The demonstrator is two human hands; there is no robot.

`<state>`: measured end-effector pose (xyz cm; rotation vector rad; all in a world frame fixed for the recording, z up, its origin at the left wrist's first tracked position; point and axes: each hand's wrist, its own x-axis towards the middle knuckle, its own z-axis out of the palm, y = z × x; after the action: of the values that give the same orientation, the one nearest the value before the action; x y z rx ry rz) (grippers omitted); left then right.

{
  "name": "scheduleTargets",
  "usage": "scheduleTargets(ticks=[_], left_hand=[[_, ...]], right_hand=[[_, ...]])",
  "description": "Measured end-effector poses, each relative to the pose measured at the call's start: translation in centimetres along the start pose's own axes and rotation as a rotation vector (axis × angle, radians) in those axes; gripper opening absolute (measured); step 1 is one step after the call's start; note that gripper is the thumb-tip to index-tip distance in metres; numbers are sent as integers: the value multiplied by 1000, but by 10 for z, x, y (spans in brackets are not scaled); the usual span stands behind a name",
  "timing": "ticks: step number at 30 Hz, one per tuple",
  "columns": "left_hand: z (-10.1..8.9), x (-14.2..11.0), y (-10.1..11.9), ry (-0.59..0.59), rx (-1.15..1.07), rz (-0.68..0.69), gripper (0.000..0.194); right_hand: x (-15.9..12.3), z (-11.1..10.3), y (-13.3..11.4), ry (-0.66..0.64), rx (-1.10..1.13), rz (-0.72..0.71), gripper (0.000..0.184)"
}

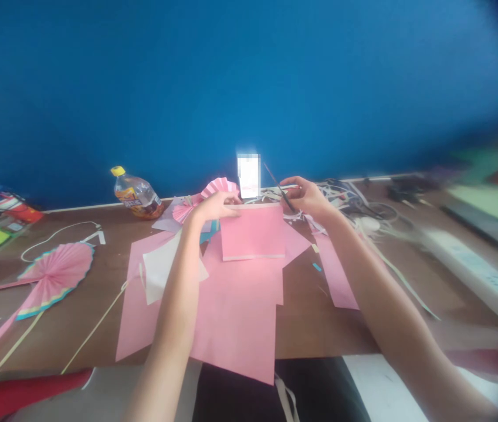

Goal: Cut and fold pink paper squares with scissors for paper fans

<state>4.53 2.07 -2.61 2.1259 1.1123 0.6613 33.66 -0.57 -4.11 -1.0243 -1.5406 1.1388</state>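
A pink sheet of paper (pixel 253 231) with pale strips along its top and bottom edges is held up in front of me. My left hand (pixel 217 206) is closed on its upper left corner, thumb and fingers pinching it. At the sheet's upper right, my right hand (pixel 304 196) is closed around scissors (pixel 279 189); a slim dark blade points up and left, while the handles are mostly hidden by the fingers. Larger pink sheets (pixel 240 322) lie beneath, reaching over the table's front edge. A folded pink paper fan (pixel 220 187) rests behind my left hand.
A plastic bottle with a yellow cap (pixel 138 196) leans at the back left. A finished-looking pink fan (pixel 59 272) lies left. White paper scraps (pixel 330 193) and cables are heaped at the back right, near a white power strip (pixel 473 269). A blue wall (pixel 249 88) stands behind.
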Motion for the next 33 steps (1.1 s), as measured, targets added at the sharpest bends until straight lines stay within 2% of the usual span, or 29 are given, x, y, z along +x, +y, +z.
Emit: scheduleTargets(ticks=[4, 7, 11, 16, 18, 21, 24, 26, 28, 30, 32, 33], left_hand=[[-15, -10, -8, 12, -38, -15, 34], [-15, -9, -10, 102, -140, -8, 32], [-7, -5, -9, 247, -282, 16, 32], [-3, -3, -12, 274, -379, -16, 36], [-2, -2, -13, 286, -369, -25, 37], [0, 0, -10, 240, -292, -25, 35], [5, 5, -3, 204, -182, 18, 31], [10, 10, 0, 222, -110, 62, 32], [13, 14, 3, 319, -35, 104, 32], [16, 16, 8, 491, 27, 133, 28], [19, 16, 18, 645, 76, 173, 24], [22, 15, 24, 683, 105, 210, 22]], right_hand=[[1, -5, 1, 53, -19, 1, 54], [1, -7, 2, 58, -13, 4, 54], [-1, -9, 4, -32, -53, 37, 51], [-3, -7, 2, -125, -103, 65, 50], [-3, -5, 1, -126, -111, 67, 47], [-3, -1, -3, -101, -90, 35, 44], [-4, 6, -9, -59, -53, -1, 41], [-4, 12, -14, -38, -48, -21, 40], [-4, 20, -19, 4, -56, -47, 39], [-4, 27, -22, 59, -40, -64, 40], [-3, 33, -24, 91, 34, -44, 41], [-2, 34, -23, 97, 88, -22, 41]])
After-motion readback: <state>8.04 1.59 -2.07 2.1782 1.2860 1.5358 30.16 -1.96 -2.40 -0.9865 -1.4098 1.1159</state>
